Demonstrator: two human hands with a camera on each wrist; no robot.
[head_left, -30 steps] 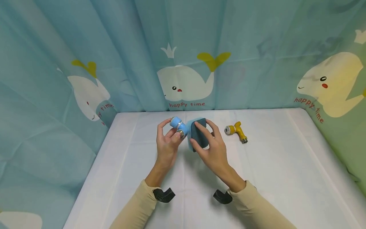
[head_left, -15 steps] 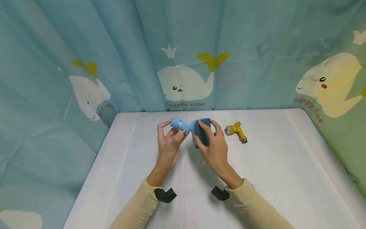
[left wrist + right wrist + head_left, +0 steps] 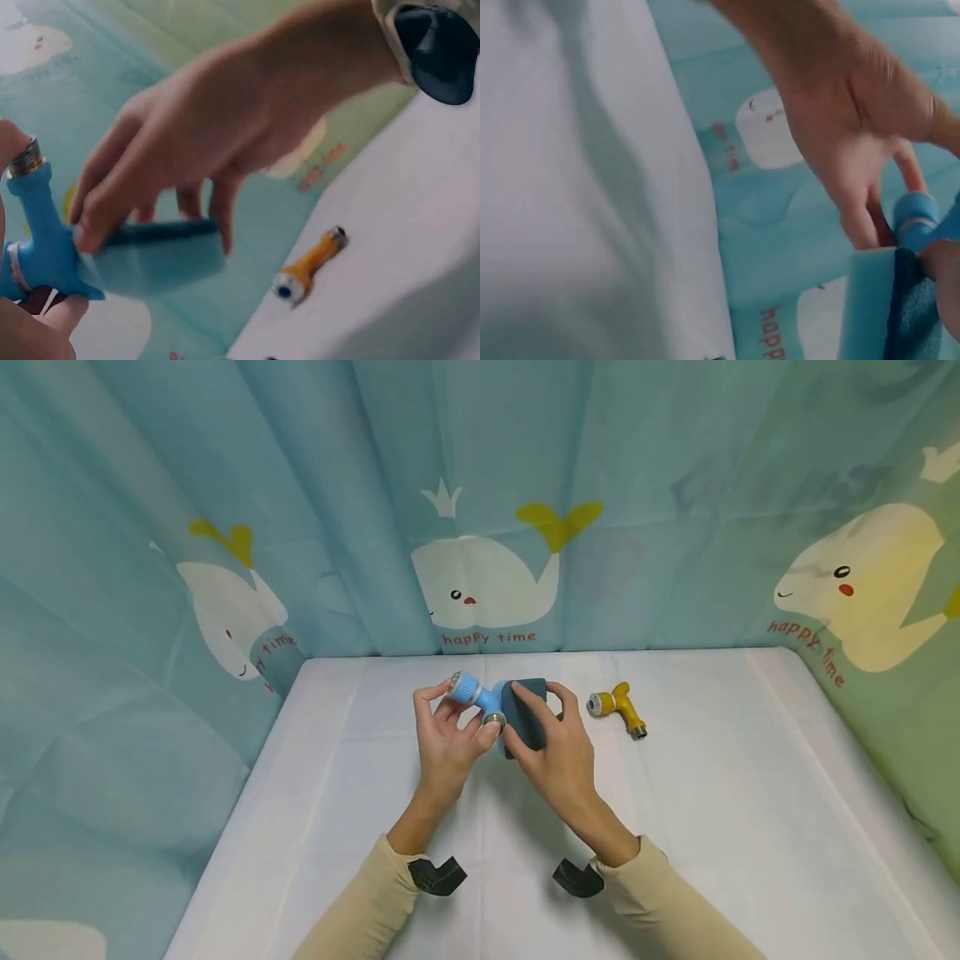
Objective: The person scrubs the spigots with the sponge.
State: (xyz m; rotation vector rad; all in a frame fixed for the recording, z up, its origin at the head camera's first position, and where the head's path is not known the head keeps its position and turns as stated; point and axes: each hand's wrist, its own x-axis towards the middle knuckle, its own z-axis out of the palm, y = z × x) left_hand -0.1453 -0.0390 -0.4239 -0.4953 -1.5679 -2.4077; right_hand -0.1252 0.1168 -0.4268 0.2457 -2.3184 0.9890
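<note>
My left hand (image 3: 446, 747) holds a light blue tap (image 3: 489, 700), thumb at its metal threaded end and fingers by the ribbed end. The right hand (image 3: 561, 756) pinches a sponge (image 3: 522, 718) between thumb and fingers; one layer is dark blue, the other pale blue. In the left wrist view the pale side of the sponge (image 3: 161, 262) lies right up against the body of the tap (image 3: 45, 217). From the right wrist, the sponge (image 3: 868, 300) shows edge-on, and the tap (image 3: 915, 217) is partly hidden by it. Both things are held up above the table.
A yellow tap (image 3: 621, 708) of like shape lies on the white table (image 3: 720, 793), right of the right hand. Behind and on both sides hangs a blue-green curtain (image 3: 637, 460) with printed whales. Black devices (image 3: 437, 876) sit at both wrists.
The sponge went a little right along the tap, then came back left. The tap has turned slightly, its threaded end now nearer the sponge. The yellow tap stays put.
</note>
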